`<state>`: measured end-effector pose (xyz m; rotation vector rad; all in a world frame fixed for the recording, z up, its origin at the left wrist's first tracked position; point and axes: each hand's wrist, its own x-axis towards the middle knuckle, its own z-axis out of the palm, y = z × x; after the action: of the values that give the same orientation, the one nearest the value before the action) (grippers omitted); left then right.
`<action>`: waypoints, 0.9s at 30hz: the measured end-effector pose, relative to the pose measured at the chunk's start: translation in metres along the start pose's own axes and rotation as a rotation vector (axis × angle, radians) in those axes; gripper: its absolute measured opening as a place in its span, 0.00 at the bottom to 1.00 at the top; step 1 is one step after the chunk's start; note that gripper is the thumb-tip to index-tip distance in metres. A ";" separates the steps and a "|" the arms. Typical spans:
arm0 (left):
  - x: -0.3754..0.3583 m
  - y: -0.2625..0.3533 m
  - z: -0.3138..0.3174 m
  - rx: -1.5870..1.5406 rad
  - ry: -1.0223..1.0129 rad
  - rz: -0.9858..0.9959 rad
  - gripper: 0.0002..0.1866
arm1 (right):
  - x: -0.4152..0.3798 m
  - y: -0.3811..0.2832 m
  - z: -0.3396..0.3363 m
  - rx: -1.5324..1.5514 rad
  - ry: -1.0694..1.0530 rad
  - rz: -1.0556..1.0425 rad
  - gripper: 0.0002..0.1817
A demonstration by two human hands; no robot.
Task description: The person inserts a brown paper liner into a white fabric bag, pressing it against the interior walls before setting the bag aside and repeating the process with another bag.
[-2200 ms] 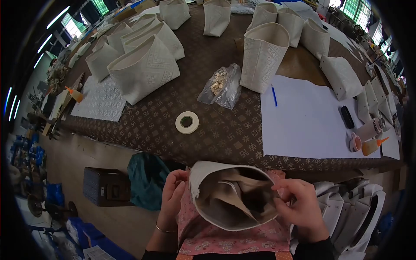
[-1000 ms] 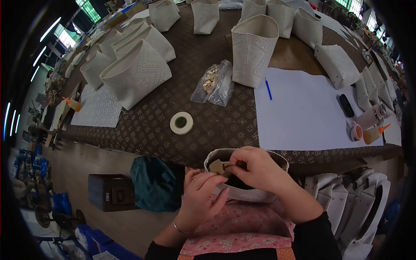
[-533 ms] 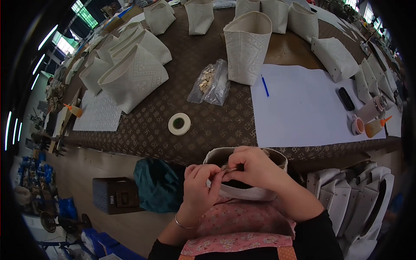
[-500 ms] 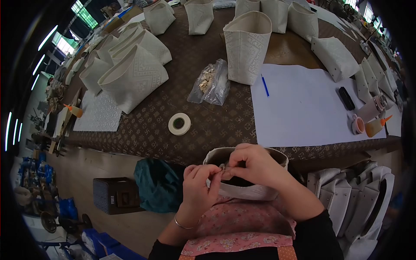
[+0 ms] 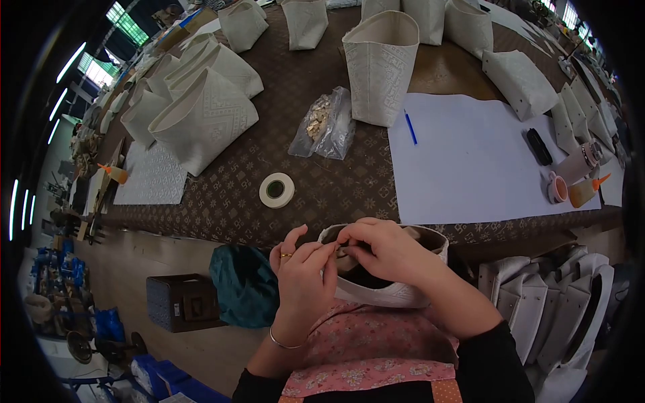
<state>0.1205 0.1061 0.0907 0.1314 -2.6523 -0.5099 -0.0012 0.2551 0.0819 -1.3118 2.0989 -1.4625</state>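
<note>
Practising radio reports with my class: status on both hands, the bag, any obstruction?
Left hand, right hand: close together at the opening. White bag: mouth up, in front of apron. Hands block view of grip.

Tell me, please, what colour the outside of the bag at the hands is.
The bag is off-white outside, best seen in the head view.

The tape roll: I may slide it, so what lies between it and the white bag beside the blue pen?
In the head view, a clear plastic bag of pale pieces lies between the tape roll and that white bag.
</note>
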 end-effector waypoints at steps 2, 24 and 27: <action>0.002 0.004 -0.007 0.008 -0.036 0.017 0.07 | 0.000 0.002 0.000 -0.016 -0.011 -0.021 0.10; 0.006 -0.010 -0.010 -0.358 -0.101 -0.139 0.08 | 0.002 0.009 0.009 -0.069 -0.061 -0.091 0.07; 0.005 -0.015 -0.006 -0.350 -0.101 -0.187 0.09 | 0.003 0.014 0.013 -0.072 -0.044 -0.069 0.05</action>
<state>0.1186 0.0895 0.0920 0.2528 -2.6115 -1.0574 -0.0014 0.2461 0.0642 -1.4430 2.1159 -1.3835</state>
